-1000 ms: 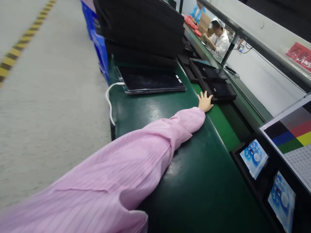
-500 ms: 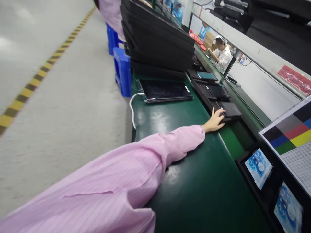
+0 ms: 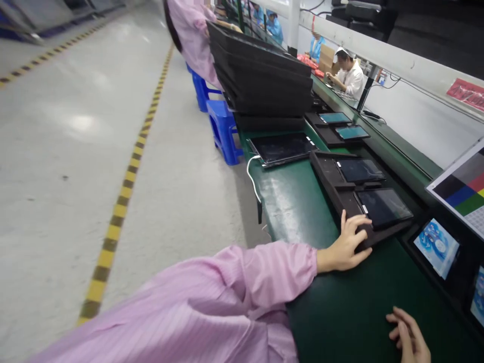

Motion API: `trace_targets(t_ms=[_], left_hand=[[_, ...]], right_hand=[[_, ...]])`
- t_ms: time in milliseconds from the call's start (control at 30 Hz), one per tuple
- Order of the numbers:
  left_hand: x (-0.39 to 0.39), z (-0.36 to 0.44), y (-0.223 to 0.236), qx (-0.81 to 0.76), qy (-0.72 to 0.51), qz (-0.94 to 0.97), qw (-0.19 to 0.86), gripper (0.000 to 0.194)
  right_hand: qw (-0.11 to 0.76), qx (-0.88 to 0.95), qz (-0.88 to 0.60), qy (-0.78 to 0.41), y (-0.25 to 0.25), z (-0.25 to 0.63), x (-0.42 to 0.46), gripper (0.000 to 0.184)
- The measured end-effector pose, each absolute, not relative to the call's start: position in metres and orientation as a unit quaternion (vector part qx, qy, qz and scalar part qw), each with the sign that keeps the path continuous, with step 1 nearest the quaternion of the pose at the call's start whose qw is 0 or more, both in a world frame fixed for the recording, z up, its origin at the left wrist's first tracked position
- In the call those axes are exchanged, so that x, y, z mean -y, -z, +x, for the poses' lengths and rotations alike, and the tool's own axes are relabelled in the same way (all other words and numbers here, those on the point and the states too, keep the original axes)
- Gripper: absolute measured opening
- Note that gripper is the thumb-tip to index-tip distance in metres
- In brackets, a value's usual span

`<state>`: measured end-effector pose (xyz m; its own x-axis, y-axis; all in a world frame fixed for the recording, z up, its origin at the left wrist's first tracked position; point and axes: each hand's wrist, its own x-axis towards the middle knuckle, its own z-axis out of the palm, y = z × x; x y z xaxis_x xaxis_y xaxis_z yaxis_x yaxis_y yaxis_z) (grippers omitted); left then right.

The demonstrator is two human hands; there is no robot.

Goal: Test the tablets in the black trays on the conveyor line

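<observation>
My left hand [image 3: 346, 247] grips the near edge of a black tray [image 3: 333, 189], its fingers hooked over the rim beside a tablet. Two dark-screened tablets lie in that tray: a nearer tablet [image 3: 387, 206] and a farther tablet [image 3: 361, 170]. At the lower right, my right hand [image 3: 410, 335] is above the green bench [image 3: 351, 302], fingers loosely bent and apart from the thumb, with nothing seen in them. Part of this hand is cut off by the frame.
A larger tablet [image 3: 283, 148] with a white cable lies on the bench. Behind are another tray [image 3: 321, 131] and a stack of black trays [image 3: 264, 75]. Lit screens [image 3: 436, 247] and a colour chart [image 3: 465, 186] stand right. Blue stools [image 3: 225, 128] line the aisle; co-workers sit farther off.
The black tray with two tablets has come toward me along the bench, my left hand on its edge, parting from the tray behind. My right hand has come into view. The camera view has shifted.
</observation>
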<state>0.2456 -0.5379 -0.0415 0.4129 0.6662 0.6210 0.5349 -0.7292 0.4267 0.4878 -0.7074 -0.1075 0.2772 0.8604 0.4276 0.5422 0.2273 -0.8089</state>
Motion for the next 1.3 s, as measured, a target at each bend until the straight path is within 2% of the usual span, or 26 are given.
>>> trace_targets(t_ms=[67,200,300,467,700,900,967,1000,1133,1300], left_hand=[[0.575,0.240,0.046,-0.362,-0.376,0.848,0.087,0.021],[0.631,0.227,0.050,-0.390,-0.285,0.870,0.105,0.029],[0.648,0.214,0.046,-0.409,-0.242,0.869,0.141,0.033],[0.645,0.181,0.041,-0.439,-0.271,0.843,0.150,0.030],[0.610,0.102,0.023,-0.513,-0.406,0.756,0.023,0.013],[0.552,0.069,-0.019,-0.510,-0.442,0.738,-0.009,0.017],[0.521,0.085,-0.030,-0.502,-0.406,0.764,0.012,0.024],[0.504,0.097,-0.033,-0.507,-0.344,0.790,0.031,0.030],[0.451,0.165,-0.036,-0.489,-0.238,0.835,0.087,0.045],[0.452,0.232,-0.033,-0.482,-0.147,0.855,0.122,0.055]], right_hand=[[0.531,0.553,-0.618,-0.170,0.109,0.480,0.702,0.034],[0.497,0.540,-0.660,-0.163,0.107,0.460,0.693,0.069],[0.481,0.529,-0.673,-0.189,0.106,0.441,0.683,0.088],[0.471,0.508,-0.688,-0.215,0.104,0.410,0.655,0.108],[0.448,0.510,-0.694,-0.241,0.072,0.386,0.641,0.103],[0.349,0.516,-0.741,-0.250,0.055,0.407,0.708,0.095],[0.332,0.502,-0.759,-0.247,0.051,0.423,0.737,0.091],[0.318,0.487,-0.776,-0.244,0.049,0.432,0.750,0.090],[0.266,0.414,-0.842,-0.221,0.042,0.466,0.787,0.094],[0.254,0.359,-0.864,-0.245,0.057,0.482,0.819,0.096]])
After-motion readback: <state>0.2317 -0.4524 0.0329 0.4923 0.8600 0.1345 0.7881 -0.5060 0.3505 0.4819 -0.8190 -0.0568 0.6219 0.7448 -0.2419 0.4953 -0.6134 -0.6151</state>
